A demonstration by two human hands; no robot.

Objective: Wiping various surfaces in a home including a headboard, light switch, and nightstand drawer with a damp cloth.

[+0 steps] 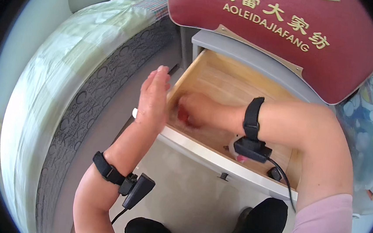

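Note:
My right hand (195,105) is inside the pulled-out wooden drawer (231,84), near its left front corner. Motion blurs it, and its fingers are bent over a small red item (183,114) that is too smeared to name exactly. Held flat at the drawer's left side, my left hand (154,97) has its fingers stretched upward and nothing in its grasp. Whether it touches the drawer's edge, I cannot tell. A small white thing (135,113) shows beside the left wrist. Partly hidden under my right forearm, a pale and pink item (241,158) lies in the drawer.
A small dark object (274,173) sits in the drawer's front right corner. The white drawer front (200,150) has a dark knob (224,176). A bed (69,61) stands at left. A red bag bearing writing (276,54) lies over the grey cabinet top (253,59); clear plastic wrapping (362,130) is at right.

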